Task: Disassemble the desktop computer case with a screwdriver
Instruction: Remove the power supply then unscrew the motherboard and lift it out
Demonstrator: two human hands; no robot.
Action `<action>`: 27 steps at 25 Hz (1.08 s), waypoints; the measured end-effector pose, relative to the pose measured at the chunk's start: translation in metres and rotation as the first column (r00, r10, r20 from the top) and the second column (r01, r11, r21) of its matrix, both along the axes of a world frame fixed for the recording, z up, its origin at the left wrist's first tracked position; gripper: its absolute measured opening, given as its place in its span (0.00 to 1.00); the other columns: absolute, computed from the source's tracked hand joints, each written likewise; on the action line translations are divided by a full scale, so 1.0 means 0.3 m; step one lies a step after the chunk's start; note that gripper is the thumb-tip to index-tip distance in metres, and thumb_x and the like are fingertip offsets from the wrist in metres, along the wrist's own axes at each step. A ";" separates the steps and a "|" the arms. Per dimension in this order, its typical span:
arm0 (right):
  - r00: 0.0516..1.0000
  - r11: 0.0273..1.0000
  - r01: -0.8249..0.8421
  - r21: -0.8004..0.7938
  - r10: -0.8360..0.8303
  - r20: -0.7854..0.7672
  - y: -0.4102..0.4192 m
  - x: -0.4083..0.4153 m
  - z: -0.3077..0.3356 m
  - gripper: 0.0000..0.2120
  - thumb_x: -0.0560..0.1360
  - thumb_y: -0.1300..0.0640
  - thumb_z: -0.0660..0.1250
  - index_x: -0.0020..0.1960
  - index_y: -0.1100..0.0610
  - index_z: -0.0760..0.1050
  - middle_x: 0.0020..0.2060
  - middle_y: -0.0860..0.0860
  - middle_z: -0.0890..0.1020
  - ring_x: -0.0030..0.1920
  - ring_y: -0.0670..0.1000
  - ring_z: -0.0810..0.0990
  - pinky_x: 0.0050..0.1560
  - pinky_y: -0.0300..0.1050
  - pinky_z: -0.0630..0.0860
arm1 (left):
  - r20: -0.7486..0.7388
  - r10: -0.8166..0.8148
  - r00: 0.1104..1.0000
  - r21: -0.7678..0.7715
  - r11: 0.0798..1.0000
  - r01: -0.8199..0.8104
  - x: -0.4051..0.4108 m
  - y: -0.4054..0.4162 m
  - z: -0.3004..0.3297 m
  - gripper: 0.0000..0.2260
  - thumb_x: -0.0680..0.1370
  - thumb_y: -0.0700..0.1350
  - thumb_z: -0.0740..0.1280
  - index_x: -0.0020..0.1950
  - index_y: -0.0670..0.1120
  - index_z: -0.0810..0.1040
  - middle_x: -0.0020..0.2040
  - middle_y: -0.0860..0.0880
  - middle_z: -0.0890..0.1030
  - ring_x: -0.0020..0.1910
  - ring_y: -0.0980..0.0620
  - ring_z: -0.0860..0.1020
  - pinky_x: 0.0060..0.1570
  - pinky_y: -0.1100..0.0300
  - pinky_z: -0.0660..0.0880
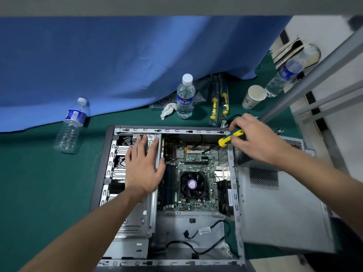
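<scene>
The open computer case (pixel 110 154) lies flat on the green worktop (pixel 39 183), filling the near middle, its side off and the motherboard (pixel 196 165) bare, round black cooler fan (pixel 193 184) at its centre. The left hand (pixel 144 165) is flat on the metal drive cage (pixel 115 173) along the case's left side, fingers straight and spread, thumb against the upright divider. The right hand (pixel 255 137) is curled round the yellow-and-black screwdriver (pixel 228 139) at the case's far right corner; the dark shaft slants down to the board near the white expansion slots (pixel 197 149). The tip itself is too small to place.

Black cables (pixel 206 240) loop loose across the case floor near the front edge. The grey side panel (pixel 275 213) lies just beside the case on the right.

Along the far edge, under a hanging blue cloth (pixel 117 65): a water bottle (pixel 185 96) upright, crumpled white tissue (pixel 167 110) touching its base, two packaged yellow-handled screwdrivers (pixel 219 103), a paper cup (pixel 253 97). A second bottle (pixel 71 125) stands well off to the left, a third (pixel 284 77) lies tilted at the far right corner.
</scene>
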State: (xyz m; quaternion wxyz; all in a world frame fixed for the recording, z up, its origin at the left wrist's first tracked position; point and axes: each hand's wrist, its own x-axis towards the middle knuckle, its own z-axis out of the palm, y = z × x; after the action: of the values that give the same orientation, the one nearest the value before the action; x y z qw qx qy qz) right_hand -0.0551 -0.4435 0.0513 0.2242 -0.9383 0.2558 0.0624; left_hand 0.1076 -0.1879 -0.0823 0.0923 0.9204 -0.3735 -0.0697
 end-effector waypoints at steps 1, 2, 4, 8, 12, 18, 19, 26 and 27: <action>0.998 0.999 0.045 0.029 -0.046 0.041 0.008 -0.015 0.012 0.06 0.77 0.54 0.66 0.54 0.51 0.73 0.47 0.47 0.71 0.43 0.48 0.74 0.44 0.45 0.70 | -0.014 -0.001 1.000 0.002 1.000 0.001 -0.001 -0.001 0.011 0.30 0.79 0.62 0.48 0.79 0.52 0.57 0.79 0.42 0.57 0.78 0.46 0.52 0.76 0.46 0.47; 0.993 0.994 0.087 0.059 -0.092 0.079 0.016 -0.028 0.022 0.05 0.77 0.54 0.66 0.53 0.51 0.73 0.46 0.46 0.72 0.44 0.48 0.74 0.43 0.42 0.69 | -0.034 -0.003 0.999 0.008 1.000 0.003 -0.001 -0.001 0.022 0.29 0.80 0.62 0.49 0.80 0.53 0.56 0.79 0.42 0.56 0.79 0.46 0.51 0.76 0.45 0.46; 0.972 0.978 0.166 0.126 -0.184 0.148 0.035 -0.052 0.038 0.04 0.76 0.56 0.67 0.50 0.51 0.74 0.45 0.46 0.73 0.44 0.47 0.74 0.43 0.36 0.67 | -0.113 0.006 0.994 0.012 1.000 -0.005 -0.004 -0.004 0.050 0.29 0.81 0.60 0.54 0.80 0.53 0.55 0.80 0.43 0.53 0.79 0.46 0.49 0.77 0.44 0.46; 0.923 0.928 0.245 0.280 -0.312 0.226 0.078 -0.083 0.074 0.02 0.76 0.56 0.67 0.48 0.49 0.76 0.45 0.45 0.76 0.41 0.40 0.74 0.40 0.36 0.66 | -0.241 -0.020 0.970 -0.114 0.993 -0.008 -0.046 -0.025 0.142 0.32 0.77 0.56 0.68 0.78 0.55 0.58 0.77 0.48 0.57 0.76 0.47 0.57 0.76 0.49 0.54; 0.892 0.870 0.248 0.425 -0.376 0.249 0.122 -0.112 0.102 0.03 0.77 0.55 0.67 0.48 0.47 0.76 0.35 0.43 0.77 0.30 0.46 0.72 0.34 0.42 0.69 | -0.314 -0.076 0.946 -0.218 0.976 0.006 -0.097 -0.054 0.212 0.29 0.77 0.56 0.69 0.76 0.54 0.63 0.66 0.51 0.70 0.60 0.50 0.74 0.63 0.52 0.73; 0.859 0.806 0.291 0.515 -0.457 0.231 0.175 -0.142 0.111 0.03 0.77 0.55 0.67 0.47 0.47 0.77 0.29 0.49 0.77 0.29 0.52 0.74 0.30 0.48 0.69 | -0.262 -0.125 0.957 -0.349 0.937 0.027 -0.092 -0.063 0.255 0.11 0.81 0.46 0.66 0.61 0.46 0.82 0.54 0.49 0.83 0.52 0.49 0.81 0.52 0.61 0.73; 0.846 0.786 0.317 0.531 -0.487 0.216 0.183 -0.149 0.103 0.03 0.77 0.56 0.67 0.47 0.48 0.78 0.30 0.51 0.78 0.29 0.51 0.75 0.32 0.50 0.73 | -0.277 -0.108 0.955 -0.360 0.933 0.002 -0.090 -0.053 0.255 0.09 0.80 0.45 0.68 0.58 0.46 0.83 0.52 0.50 0.85 0.51 0.50 0.81 0.50 0.63 0.72; 0.612 -0.271 0.260 0.927 -0.696 -0.375 0.332 -0.252 -0.005 0.20 0.71 0.62 0.74 0.59 0.68 0.76 0.44 0.62 0.78 0.36 0.54 0.80 0.36 0.45 0.80 | -0.908 -0.046 0.416 -0.274 0.817 -0.507 -0.136 0.055 0.249 0.13 0.73 0.52 0.71 0.40 0.42 0.82 0.35 0.48 0.84 0.35 0.52 0.80 0.40 0.61 0.79; 0.676 -0.343 0.232 0.910 -0.616 -0.404 0.363 -0.262 -0.008 0.26 0.66 0.64 0.78 0.60 0.69 0.76 0.45 0.64 0.79 0.40 0.57 0.81 0.39 0.48 0.81 | -0.948 -0.076 0.309 -0.241 0.804 -0.544 -0.158 0.065 0.250 0.16 0.72 0.54 0.71 0.40 0.40 0.81 0.34 0.46 0.82 0.32 0.53 0.79 0.37 0.62 0.78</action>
State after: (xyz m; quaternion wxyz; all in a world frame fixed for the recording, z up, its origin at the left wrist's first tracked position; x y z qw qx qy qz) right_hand -0.1336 -0.3345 0.0490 0.8638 -0.2714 0.4243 0.0111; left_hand 0.0601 -0.1685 -0.0072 0.5441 0.6936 -0.1097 -0.4592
